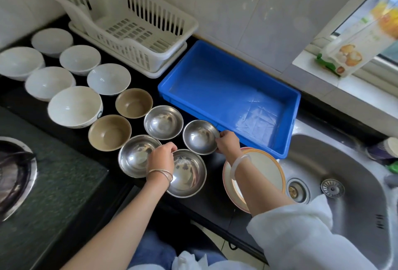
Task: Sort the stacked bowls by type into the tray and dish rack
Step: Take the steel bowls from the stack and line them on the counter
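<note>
Bowls: six white, two tan, four steel; each hand's grip seemingly pinches a steel rim.

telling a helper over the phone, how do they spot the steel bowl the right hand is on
Start at the blue tray by the sink. Four steel bowls sit off its near-left corner; yours is the one nearest the tray, with the right hand pinching its rim.

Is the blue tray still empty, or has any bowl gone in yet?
Empty. The blue tray shows only its bare floor; the steel bowls all sit on the counter, and the dish rack holds nothing either.
</note>
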`<state>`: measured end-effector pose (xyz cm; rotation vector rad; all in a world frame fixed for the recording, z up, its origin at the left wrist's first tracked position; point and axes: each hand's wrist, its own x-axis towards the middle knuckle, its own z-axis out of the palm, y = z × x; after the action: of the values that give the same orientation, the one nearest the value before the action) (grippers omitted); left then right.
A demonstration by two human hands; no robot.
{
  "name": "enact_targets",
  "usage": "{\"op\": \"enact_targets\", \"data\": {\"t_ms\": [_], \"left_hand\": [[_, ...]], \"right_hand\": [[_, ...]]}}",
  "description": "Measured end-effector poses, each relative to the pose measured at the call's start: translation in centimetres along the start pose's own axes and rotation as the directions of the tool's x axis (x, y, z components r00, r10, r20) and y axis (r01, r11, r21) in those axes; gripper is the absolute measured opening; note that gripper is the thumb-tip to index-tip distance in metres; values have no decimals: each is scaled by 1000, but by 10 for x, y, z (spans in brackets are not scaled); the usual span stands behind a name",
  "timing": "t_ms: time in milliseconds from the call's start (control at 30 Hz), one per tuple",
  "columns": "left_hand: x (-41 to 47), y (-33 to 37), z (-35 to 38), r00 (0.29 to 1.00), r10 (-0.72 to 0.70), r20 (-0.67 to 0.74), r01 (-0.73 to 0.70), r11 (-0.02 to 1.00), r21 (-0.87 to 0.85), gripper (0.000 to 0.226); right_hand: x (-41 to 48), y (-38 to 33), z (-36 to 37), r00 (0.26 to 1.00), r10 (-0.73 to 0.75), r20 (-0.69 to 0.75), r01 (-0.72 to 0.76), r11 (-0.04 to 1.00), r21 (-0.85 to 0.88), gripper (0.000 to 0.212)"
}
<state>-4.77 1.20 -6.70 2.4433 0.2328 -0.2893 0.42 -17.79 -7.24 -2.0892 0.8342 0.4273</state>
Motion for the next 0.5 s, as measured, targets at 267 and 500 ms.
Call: {"op": "enact_targets", "data": {"t_ms": [267, 500], "left_hand": [[2, 1, 1, 1000, 23, 13, -23, 1000, 5, 24], [0, 2, -1, 999, 32, 25, -32, 999, 8, 30]], "right_hand": [[0, 3, 3, 999, 34, 29, -38, 990, 138, 30], [-7, 0, 2, 996, 14, 87, -23, 994, 106, 14]]}}
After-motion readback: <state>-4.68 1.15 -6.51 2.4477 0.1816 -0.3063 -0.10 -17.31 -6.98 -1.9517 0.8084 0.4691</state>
